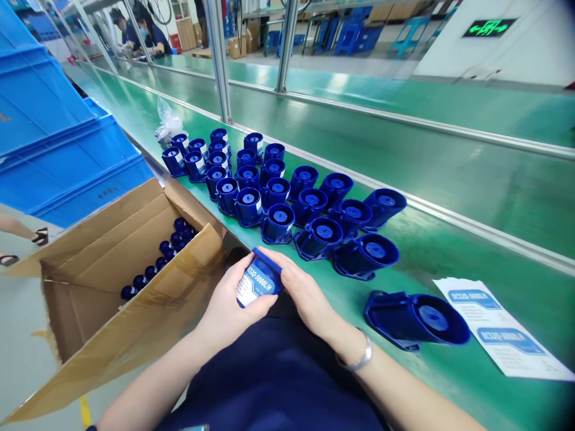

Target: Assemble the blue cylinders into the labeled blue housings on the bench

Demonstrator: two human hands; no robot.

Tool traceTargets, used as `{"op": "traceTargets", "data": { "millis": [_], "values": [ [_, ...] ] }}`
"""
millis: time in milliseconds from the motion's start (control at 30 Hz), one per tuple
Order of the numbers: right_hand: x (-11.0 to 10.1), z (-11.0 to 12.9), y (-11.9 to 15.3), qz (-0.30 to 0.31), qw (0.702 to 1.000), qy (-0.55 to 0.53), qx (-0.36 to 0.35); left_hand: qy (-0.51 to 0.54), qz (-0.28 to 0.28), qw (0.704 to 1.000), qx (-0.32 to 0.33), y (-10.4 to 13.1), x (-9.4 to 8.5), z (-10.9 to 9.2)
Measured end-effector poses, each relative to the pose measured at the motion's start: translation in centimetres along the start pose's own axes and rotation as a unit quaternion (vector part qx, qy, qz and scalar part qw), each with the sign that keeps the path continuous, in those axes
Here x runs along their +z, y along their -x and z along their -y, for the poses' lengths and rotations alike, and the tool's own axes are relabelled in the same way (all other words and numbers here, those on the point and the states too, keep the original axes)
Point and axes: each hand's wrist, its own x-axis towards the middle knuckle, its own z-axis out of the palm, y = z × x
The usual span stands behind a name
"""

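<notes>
Stretching from the near right to the far left, the green table (449,251) is the biggest thing here. On the left side are big blue bins (67,143), and nearer, next to the table, is an open brown box (135,323). Inside it are more blue parts (130,291), too small for me to tell if they have stickers. A crowd of blue cups (196,166) stands along the middle of the table, and a clear bag (169,123) lies past its far left end. One lone cup (422,320) is at the near right, just beside a white sheet (503,329).

The left hand (229,308) is curled around a small blue piece (269,281), with its thumb on the sticker (254,287). The right hand (308,293) is bent in, its fingers on the right side of that same piece. It is up in both hands, at the near edge of the table.

I think the sticking is partly done. Many cups on the left show a white sticker, and the held piece has one too. The cups on the right show none from here, so they may be left to do. Two stickers are on the sheet.
</notes>
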Motion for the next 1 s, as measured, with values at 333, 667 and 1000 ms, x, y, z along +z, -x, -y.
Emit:
{"op": "traceTargets", "data": {
  "millis": [333, 667, 1000],
  "values": [
    [0.2, 0.4, 0.1, -0.013, 0.999, 0.038, 0.004, 0.224, 0.060, 0.968, -0.093, -1.8, -0.5, 0.6],
    [0.3, -0.7, 0.4, -0.021, 0.999, 0.021, 0.031, -0.109, 0.017, 0.993, -0.030, -1.3, 0.7, 0.0],
    [-0.1, -1.0, 0.9, 0.004, 0.986, -0.145, 0.081, 0.063, 0.043, 0.996, -0.052, -0.6, -0.5, 0.5]
  ]
}}
